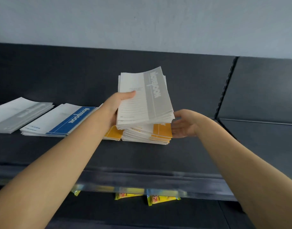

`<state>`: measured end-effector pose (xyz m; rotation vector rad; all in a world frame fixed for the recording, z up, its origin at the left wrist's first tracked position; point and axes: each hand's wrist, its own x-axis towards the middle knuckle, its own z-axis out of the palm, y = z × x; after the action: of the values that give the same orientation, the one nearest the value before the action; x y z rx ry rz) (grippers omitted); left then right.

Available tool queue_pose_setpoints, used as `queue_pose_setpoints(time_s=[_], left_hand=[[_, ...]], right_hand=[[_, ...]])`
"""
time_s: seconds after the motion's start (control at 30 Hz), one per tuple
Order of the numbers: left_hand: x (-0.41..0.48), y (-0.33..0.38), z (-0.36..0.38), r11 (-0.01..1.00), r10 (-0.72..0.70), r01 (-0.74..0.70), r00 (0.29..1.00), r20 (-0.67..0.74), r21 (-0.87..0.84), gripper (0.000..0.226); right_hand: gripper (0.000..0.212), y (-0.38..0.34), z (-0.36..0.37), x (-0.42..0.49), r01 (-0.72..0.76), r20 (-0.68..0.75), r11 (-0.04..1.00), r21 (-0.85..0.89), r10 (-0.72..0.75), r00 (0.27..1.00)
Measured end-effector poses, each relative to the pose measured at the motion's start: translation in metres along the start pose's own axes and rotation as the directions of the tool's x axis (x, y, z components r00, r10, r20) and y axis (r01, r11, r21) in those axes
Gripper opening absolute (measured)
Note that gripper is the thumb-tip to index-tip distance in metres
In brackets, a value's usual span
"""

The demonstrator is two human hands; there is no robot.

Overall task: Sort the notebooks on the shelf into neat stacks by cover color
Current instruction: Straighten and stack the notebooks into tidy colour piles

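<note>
My left hand [118, 104] grips a thick bundle of grey-striped notebooks [145, 100], tilted up above the dark shelf [142, 156]. Under the bundle lies a stack of yellow-striped notebooks [158, 134], with a second yellow stack [113, 134] just to its left, partly hidden by my left forearm. My right hand [185, 124] is open, palm toward the right edge of the yellow stack and the grey bundle, close to them. A blue-striped stack [62, 121] lies further left, and a grey-striped stack [18, 114] sits at the far left.
A dark back panel rises behind the shelf, with a slotted upright [226, 86] at the right. The shelf's front lip [142, 180] carries a clear strip. Yellow snack packets [160, 199] lie on the lower shelf below.
</note>
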<state>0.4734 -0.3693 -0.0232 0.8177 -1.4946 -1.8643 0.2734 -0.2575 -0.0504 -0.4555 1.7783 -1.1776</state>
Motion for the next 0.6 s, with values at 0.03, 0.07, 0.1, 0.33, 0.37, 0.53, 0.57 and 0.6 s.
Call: queue_pose_setpoints(time_s=[0.03, 0.07, 0.1, 0.33, 0.37, 0.53, 0.57, 0.6], left_hand=[[0.002, -0.001, -0.01, 1.0, -0.013, 0.013, 1.0, -0.022, 0.013, 0.028], [0.004, -0.002, -0.02, 0.999, -0.031, 0.031, 0.999, -0.044, 0.017, 0.03], [0.007, -0.004, -0.028, 0.998, -0.059, 0.061, 0.996, -0.059, 0.018, 0.032], [0.016, -0.014, -0.043, 0.956, -0.26, 0.261, 0.965, -0.026, 0.132, 0.025], [0.016, -0.016, -0.042, 0.95, -0.28, 0.278, 0.96, -0.002, 0.144, 0.025], [0.025, -0.02, -0.036, 0.944, -0.315, 0.299, 0.943, 0.106, 0.143, 0.027], [0.027, -0.021, -0.036, 0.947, -0.308, 0.292, 0.945, 0.11, 0.136, 0.025], [0.029, -0.022, -0.036, 0.95, -0.298, 0.284, 0.948, 0.108, 0.131, 0.025]], right_hand=[[0.058, -0.001, 0.004, 0.0, -0.025, -0.013, 0.999, 0.019, 0.026, 1.0], [0.057, -0.002, 0.007, 0.0, -0.045, -0.01, 0.998, 0.04, 0.045, 0.999], [0.057, -0.004, 0.009, 0.001, -0.062, -0.005, 0.997, 0.043, 0.062, 0.998], [0.045, -0.01, 0.014, 0.012, -0.097, -0.006, 0.994, -0.051, 0.097, 0.995], [0.045, -0.009, 0.015, 0.013, -0.094, -0.015, 0.994, -0.052, 0.093, 0.996], [0.044, -0.005, 0.017, 0.013, -0.085, -0.051, 0.996, -0.027, 0.083, 0.995], [0.044, -0.005, 0.018, 0.013, -0.082, -0.053, 0.996, -0.016, 0.081, 0.995], [0.043, -0.005, 0.019, 0.013, -0.078, -0.048, 0.997, -0.008, 0.078, 0.996]])
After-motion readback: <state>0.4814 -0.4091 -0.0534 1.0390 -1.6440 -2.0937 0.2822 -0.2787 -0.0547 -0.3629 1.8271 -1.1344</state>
